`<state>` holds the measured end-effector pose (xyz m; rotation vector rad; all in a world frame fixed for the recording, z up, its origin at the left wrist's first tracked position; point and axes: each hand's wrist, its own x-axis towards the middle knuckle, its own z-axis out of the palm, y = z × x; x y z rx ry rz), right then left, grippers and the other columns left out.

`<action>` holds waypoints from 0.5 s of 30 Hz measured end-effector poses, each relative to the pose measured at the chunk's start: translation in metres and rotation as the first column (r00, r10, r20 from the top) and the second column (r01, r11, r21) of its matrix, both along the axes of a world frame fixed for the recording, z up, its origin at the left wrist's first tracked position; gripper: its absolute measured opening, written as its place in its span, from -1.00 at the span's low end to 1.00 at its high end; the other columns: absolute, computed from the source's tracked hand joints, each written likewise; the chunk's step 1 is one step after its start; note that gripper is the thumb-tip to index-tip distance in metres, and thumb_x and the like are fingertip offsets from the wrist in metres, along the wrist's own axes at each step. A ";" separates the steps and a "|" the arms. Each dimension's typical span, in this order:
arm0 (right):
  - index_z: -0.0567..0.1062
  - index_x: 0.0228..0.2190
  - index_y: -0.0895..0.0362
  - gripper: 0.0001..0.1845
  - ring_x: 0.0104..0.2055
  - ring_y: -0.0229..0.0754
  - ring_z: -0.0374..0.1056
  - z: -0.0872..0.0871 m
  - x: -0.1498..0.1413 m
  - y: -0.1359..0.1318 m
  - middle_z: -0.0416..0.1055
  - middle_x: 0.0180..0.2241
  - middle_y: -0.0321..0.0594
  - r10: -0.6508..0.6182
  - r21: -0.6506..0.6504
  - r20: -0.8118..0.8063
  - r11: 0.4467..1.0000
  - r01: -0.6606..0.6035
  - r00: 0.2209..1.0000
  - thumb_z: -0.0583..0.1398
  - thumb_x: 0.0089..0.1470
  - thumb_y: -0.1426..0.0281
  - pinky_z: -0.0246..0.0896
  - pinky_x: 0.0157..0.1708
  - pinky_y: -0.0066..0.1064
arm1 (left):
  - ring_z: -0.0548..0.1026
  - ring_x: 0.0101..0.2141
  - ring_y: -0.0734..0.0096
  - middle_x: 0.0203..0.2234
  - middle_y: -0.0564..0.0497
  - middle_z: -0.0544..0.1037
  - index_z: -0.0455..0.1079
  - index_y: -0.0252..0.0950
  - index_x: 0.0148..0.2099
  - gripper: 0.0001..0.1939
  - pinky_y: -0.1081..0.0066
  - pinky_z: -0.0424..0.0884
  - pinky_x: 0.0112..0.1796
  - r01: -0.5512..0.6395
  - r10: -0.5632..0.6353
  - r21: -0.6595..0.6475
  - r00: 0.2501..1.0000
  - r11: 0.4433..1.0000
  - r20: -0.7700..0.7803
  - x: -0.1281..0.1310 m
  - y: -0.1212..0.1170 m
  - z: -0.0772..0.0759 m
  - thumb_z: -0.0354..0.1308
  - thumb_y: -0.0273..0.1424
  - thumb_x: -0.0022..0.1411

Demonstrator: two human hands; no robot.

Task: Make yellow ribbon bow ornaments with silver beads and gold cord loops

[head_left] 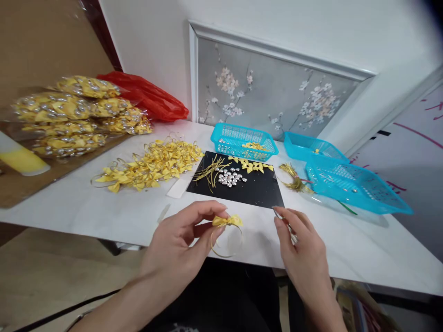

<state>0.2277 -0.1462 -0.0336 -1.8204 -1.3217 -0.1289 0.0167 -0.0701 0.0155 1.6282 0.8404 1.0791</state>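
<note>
My left hand (188, 235) pinches a small yellow ribbon bow (228, 221) between thumb and fingertips. A thin gold tie (226, 256) hangs from the bow in an open loop. My right hand (302, 237) is closed round a thin metal tool (275, 212), possibly tweezers, mostly hidden by the fingers. It is apart from the bow, to its right. Beyond both hands lies a black mat (252, 191) bearing silver beads (230, 177), gold ties (212, 171) and a row of yellow bow pieces (254, 166).
A heap of yellow bows (155, 163) lies left of the mat. Blue baskets (242, 130) stand behind and right, near a gold tie bundle (296, 180). Bagged bows (65, 110), a red plastic bag (148, 97) and a yellow-white cylinder (22, 154) are at far left.
</note>
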 end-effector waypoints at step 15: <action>0.45 -0.37 0.09 -0.87 -0.47 -0.35 0.26 0.045 -0.049 0.009 0.39 -0.49 -0.39 0.432 0.077 -0.422 0.893 -0.444 0.797 0.13 0.23 0.41 0.17 -0.44 -0.54 | 0.62 -0.19 0.32 -0.16 0.08 0.64 0.50 -0.06 -0.08 -0.67 0.48 0.55 -0.18 0.051 -0.033 0.073 0.974 0.996 -0.226 0.001 0.008 0.008 0.28 -0.40 0.05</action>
